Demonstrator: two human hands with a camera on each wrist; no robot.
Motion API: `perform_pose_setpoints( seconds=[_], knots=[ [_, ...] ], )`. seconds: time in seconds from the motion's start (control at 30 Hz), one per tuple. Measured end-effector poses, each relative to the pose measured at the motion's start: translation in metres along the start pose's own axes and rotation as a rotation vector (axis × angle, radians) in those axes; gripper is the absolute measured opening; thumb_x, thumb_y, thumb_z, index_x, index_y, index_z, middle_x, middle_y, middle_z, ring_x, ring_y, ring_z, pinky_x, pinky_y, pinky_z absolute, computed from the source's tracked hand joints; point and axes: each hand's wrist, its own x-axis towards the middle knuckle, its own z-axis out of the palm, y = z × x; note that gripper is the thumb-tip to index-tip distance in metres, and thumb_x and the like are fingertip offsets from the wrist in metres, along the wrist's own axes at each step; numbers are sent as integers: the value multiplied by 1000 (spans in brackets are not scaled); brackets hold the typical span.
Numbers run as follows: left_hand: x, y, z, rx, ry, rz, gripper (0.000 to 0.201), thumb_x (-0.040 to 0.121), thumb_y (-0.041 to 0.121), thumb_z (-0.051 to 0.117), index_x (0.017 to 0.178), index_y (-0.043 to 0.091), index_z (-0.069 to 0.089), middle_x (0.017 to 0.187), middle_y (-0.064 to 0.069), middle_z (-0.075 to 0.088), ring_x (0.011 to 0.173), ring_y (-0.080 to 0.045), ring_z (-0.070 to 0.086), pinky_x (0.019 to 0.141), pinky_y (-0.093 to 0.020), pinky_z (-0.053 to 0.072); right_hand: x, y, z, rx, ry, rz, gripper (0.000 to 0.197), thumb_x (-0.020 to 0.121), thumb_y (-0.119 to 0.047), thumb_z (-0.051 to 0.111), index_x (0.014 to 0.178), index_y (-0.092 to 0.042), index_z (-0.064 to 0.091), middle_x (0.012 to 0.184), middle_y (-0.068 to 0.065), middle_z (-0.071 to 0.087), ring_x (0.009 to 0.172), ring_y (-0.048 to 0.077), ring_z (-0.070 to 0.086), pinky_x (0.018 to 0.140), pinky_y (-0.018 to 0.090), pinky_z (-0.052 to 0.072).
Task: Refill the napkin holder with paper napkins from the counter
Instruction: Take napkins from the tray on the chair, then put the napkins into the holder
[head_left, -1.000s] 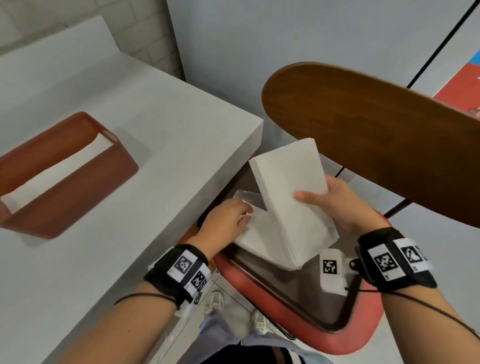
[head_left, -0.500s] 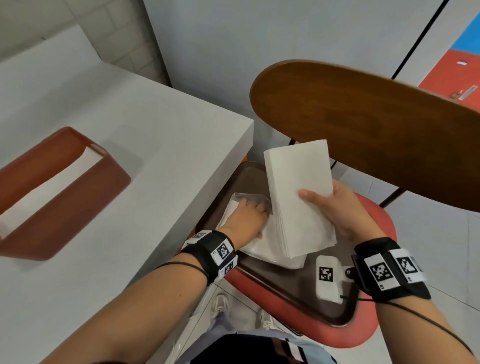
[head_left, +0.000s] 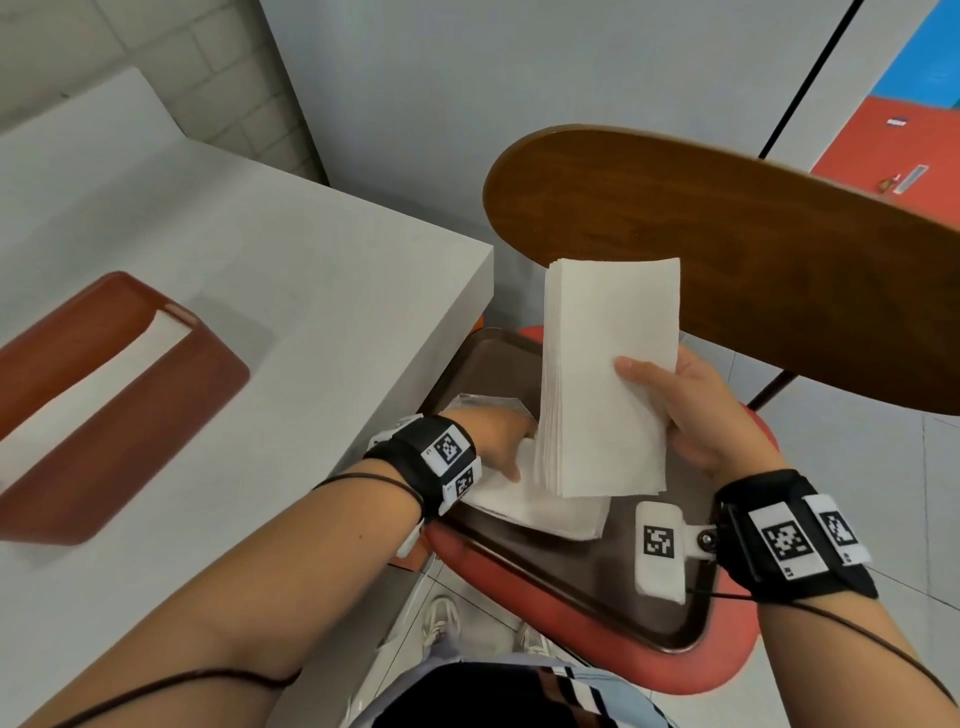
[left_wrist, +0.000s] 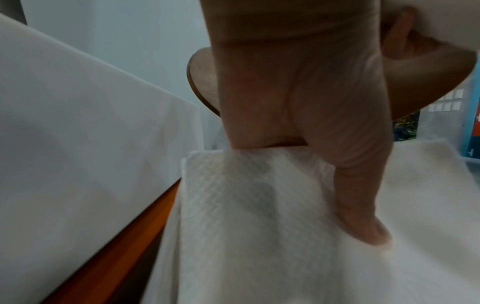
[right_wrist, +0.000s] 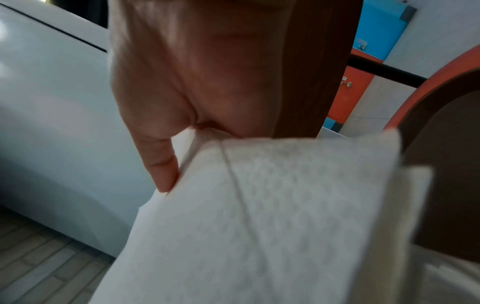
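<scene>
Since 1 second ago the napkin stack (head_left: 608, 379) has tipped from leaning left to nearly upright, and the left hand (head_left: 493, 434) has slid further under it. The right hand (head_left: 696, 410) grips the stack, thumb across its front face, fingers behind. The left hand presses the remaining napkins (head_left: 540, 506) flat on the brown tray (head_left: 597, 582), thumb (left_wrist: 363, 205) on the paper; its fingers are hidden. The napkin holder (head_left: 104, 410) sits well apart on the white counter (head_left: 291, 291), with napkins inside.

napkins (head_left: 608, 379): embossed matt paper | chair back (head_left: 727, 249): glossy wood | counter (head_left: 260, 291): smooth matt | tray (head_left: 613, 582): glossy plastic
</scene>
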Motion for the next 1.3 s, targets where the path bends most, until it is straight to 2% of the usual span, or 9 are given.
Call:
perform_pose_setpoints(
  seconds=[0.07, 0.23, 0.33, 0.5, 0.6, 0.73, 0.87, 1.13, 1.3],
  knots=[
    [0, -2, -4, -35, -50, -11, 55, 80, 30, 71, 131, 20, 52, 126, -1, 61, 114, -24, 58, 97, -39, 47, -2, -4, -1, 43, -15, -1, 33, 92, -13, 56, 124, -21, 55, 116, 1, 70, 100, 21, 69, 81, 38, 56],
    [-31, -5, -30, -156, 17, -37, 39, 83, 31, 67, 117, 14, 59, 108, -2, 64, 99, -22, 61, 83, -32, 49, -11, -17, 0, 193, -77, -60, 42, 85, -15, 58, 126, -22, 53, 121, 3, 67, 107, 25, 66, 83, 41, 58],
    [-68, -16, -47, -364, 185, -76, 35, 84, 30, 66, 116, 18, 59, 108, -1, 64, 97, -19, 61, 83, -32, 50, -14, -29, 13, 282, -152, -115, 41, 84, -14, 56, 123, -26, 55, 124, 3, 66, 112, 25, 64, 90, 46, 54],
    [-142, -33, -53, -826, 621, -144, 26, 84, 35, 67, 108, 30, 60, 96, 14, 65, 81, 2, 60, 66, -16, 45, -7, -45, 65, 310, -381, -120, 44, 85, -12, 55, 127, -19, 54, 126, 8, 64, 115, 28, 62, 93, 47, 52],
    [-174, -33, -44, -1098, 841, -156, 25, 85, 34, 65, 109, 29, 64, 105, 10, 69, 92, -7, 65, 75, -24, 51, 2, -48, 113, 208, -480, -100, 41, 90, -12, 56, 131, -13, 52, 126, 10, 64, 115, 30, 62, 94, 46, 52],
    [-211, -39, -31, -1390, 1043, -103, 21, 89, 28, 63, 110, 31, 65, 104, 7, 73, 94, -10, 70, 79, -28, 57, 8, -49, 183, -26, -418, -179, 37, 90, -22, 63, 126, -17, 55, 119, 3, 68, 108, 25, 66, 94, 47, 52],
    [-246, -61, -24, -1408, 1227, -83, 31, 90, 37, 61, 121, 34, 58, 110, 10, 71, 101, -9, 68, 84, -32, 56, 6, -56, 246, -241, -312, -306, 38, 87, -32, 67, 120, -21, 54, 113, -4, 67, 100, 17, 66, 91, 44, 53],
    [-306, -117, -16, -1414, 1461, -133, 31, 88, 44, 60, 118, 38, 57, 113, 8, 69, 104, -14, 66, 90, -41, 54, -1, -63, 355, 7, -449, -194, 25, 90, -22, 63, 113, -12, 58, 110, 4, 71, 96, 20, 70, 84, 37, 57],
    [-331, -149, -10, -1323, 1532, -165, 20, 95, 35, 51, 114, 38, 53, 98, 22, 64, 89, 6, 63, 68, -9, 51, -5, -61, 398, 37, -509, -208, 27, 92, -25, 61, 116, -14, 58, 108, 2, 71, 94, 18, 70, 77, 32, 57]
  ],
)
